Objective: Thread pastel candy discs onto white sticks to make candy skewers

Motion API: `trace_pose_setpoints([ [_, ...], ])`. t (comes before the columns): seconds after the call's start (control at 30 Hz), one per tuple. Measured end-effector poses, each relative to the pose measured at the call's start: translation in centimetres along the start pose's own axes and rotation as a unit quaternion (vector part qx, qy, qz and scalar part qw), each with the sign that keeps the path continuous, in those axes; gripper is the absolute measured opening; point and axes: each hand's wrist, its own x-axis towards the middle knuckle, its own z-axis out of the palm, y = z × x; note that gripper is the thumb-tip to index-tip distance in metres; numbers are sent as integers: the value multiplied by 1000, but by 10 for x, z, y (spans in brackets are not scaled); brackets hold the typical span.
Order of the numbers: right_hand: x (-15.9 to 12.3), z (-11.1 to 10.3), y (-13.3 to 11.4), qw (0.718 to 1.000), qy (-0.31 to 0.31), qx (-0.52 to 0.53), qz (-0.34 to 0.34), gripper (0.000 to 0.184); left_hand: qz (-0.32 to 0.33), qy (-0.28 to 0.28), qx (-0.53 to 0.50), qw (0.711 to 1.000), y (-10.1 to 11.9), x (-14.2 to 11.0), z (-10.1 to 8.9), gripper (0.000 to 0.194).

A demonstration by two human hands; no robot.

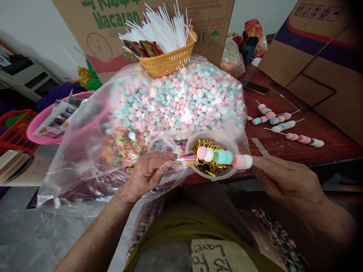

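My left hand [154,168] is closed in a pinch on a small printed plastic bag [187,160] with bright pink, blue and yellow shapes. A marshmallow skewer [224,156] lies level between my hands, its pink, white and blue marshmallows set off by thin green and orange pieces. At its white right end, my right hand [292,181] has its fingers closed. The skewer's left end meets the bag; whether the stick is inside, I cannot tell. Below the skewer sits a clear round tub [195,140] with gold tinsel strips [208,145].
A big clear bag of marshmallows [170,105] covers the table, with gummy rings [121,147] at its near left. An orange basket [170,62] of white sticks stands behind. Several finished skewers [303,139] and a phone [256,87] lie right; a pink basin [42,138] is left.
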Motion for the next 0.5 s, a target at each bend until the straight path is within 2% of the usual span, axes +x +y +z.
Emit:
trace_pose_setpoints([
  [0.17,1,1,2,997,-7,-22,-67,33,-23,1,12,1000,1,0,-1,17],
  [0.27,4,-2,5,994,-32,-47,-98,31,16,-12,43,999,-1,2,0,16],
  [0.37,9,-4,4,993,-59,-43,-89,30,73,-53,70,993,-1,5,4,15],
  [0.5,16,0,-2,991,-122,36,-52,24,71,-83,66,992,2,7,9,17],
])
